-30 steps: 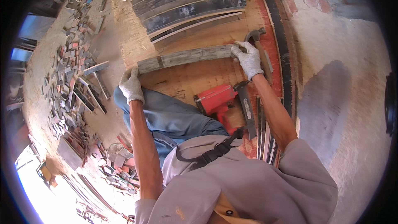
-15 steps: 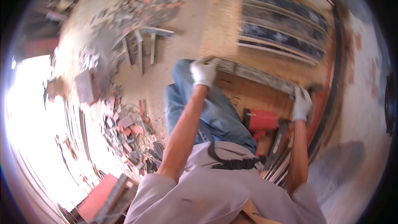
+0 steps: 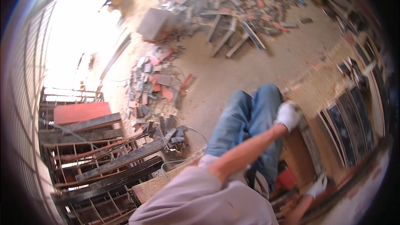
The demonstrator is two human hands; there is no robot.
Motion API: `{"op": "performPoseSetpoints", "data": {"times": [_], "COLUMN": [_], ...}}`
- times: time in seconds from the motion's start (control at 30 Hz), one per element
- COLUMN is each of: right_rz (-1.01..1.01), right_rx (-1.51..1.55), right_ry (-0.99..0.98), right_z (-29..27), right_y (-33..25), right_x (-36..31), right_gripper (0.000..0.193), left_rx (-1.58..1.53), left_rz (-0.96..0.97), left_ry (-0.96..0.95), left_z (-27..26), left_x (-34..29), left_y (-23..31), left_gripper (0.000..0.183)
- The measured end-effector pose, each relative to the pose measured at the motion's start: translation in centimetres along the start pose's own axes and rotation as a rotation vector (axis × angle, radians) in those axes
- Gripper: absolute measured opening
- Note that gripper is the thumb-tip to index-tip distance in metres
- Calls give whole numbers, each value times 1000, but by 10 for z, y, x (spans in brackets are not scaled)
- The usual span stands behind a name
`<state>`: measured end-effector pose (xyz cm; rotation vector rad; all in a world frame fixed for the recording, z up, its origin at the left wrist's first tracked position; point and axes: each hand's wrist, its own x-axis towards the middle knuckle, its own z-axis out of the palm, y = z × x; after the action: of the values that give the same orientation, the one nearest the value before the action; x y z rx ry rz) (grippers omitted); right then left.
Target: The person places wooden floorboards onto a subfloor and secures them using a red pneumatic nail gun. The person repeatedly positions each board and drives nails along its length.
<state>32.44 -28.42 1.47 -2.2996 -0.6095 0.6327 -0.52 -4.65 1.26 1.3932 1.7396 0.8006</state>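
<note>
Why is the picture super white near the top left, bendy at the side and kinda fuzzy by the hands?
In the head view, glare washes the upper left to white; in the head view, the fisheye lens bows the slatted surface near the dark rim; also in the head view, the right hand and red tool look soft-edged.

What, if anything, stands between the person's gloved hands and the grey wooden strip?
Nothing visible: the left hand grips one end of the strip, the right hand the other. The red tool lies off to one side, not between.
</note>
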Motion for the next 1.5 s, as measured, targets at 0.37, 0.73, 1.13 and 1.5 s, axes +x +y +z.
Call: {"op": "performPoseSetpoints", "data": {"times": [0.37, 0.73, 1.13, 1.5], "right_rz": [-42, -22, 162, 164], "right_rx": [50, 362, 550, 616], "right_ry": [178, 218, 148, 118], "right_z": [22, 23, 29, 28], "right_y": [-10, -8, -31, -16], "right_x": [-8, -25, -25, -12], "right_gripper": [29, 22, 24, 27], "left_rx": [124, -45, 1, -17], "left_rz": [191, 35, -61, -73], "left_ry": [-101, -191, -248, -250], "left_z": [-3, 2, -14, -14], "left_x": [12, 6, 17, 17], "left_y": [10, 9, -2, -6], "left_gripper": [19, 34, 37, 38]}}
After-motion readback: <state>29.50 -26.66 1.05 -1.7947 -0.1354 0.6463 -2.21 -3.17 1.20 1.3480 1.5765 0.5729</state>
